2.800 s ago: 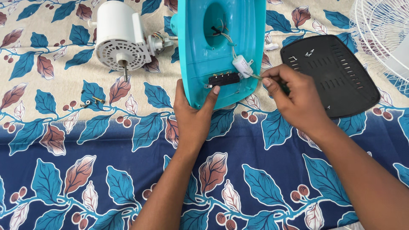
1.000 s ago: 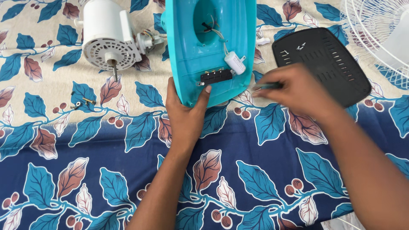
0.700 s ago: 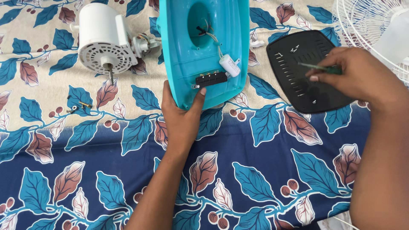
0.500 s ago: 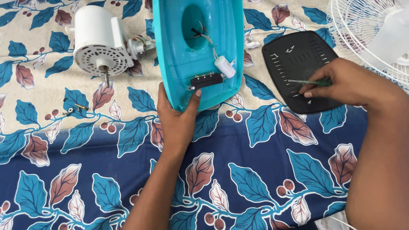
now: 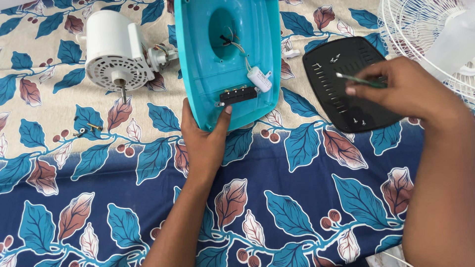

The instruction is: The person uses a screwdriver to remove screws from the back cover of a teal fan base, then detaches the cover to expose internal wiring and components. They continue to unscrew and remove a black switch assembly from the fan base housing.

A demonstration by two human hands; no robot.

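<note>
A turquoise plastic fan base [image 5: 208,54] lies upside down on a leaf-patterned cloth, showing its round hole, wires, a white capacitor [image 5: 260,79] and a black switch block [image 5: 237,95]. My left hand [image 5: 204,143] grips the base's near edge, thumb by the switch block. My right hand [image 5: 401,89] hovers over a black vented cover plate [image 5: 326,96], holding a thin green-handled screwdriver [image 5: 361,80] that points left. A few small screws [image 5: 358,120] rest on the plate.
A white fan motor [image 5: 116,52] with its shaft lies at the upper left. A white wire fan grille [image 5: 420,24] fills the upper right corner. Small brass parts [image 5: 86,128] lie loose on the cloth at left.
My right hand has left the switch block on the base and moved right with the screwdriver, over the black plate. My left hand keeps its hold on the base.
</note>
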